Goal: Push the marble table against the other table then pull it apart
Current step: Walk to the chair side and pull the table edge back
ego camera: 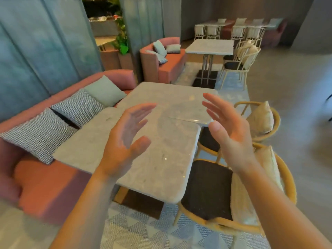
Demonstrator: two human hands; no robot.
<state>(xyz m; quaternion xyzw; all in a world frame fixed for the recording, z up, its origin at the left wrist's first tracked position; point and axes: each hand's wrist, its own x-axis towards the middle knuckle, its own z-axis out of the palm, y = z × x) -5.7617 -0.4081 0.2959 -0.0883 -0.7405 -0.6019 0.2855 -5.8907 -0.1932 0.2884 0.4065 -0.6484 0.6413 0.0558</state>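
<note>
A near marble table [161,169] stands in front of me, its pale grey top reaching to my lower middle. A second marble table [172,94] lies just beyond it; their tops meet along most of the seam, with a thin wedge gap at the right end. My left hand [125,139] hovers above the near table, palm facing right, fingers spread. My right hand [228,130] hangs in the air over the near table's right edge, palm facing left, fingers apart. Neither hand touches a table.
A pink sofa [45,186] with checked and grey cushions runs along the left. Wicker chairs [224,194] stand close on the right of both tables. A patterned rug [143,230] lies underfoot. Farther back stand another marble table [210,46], a second sofa and more chairs.
</note>
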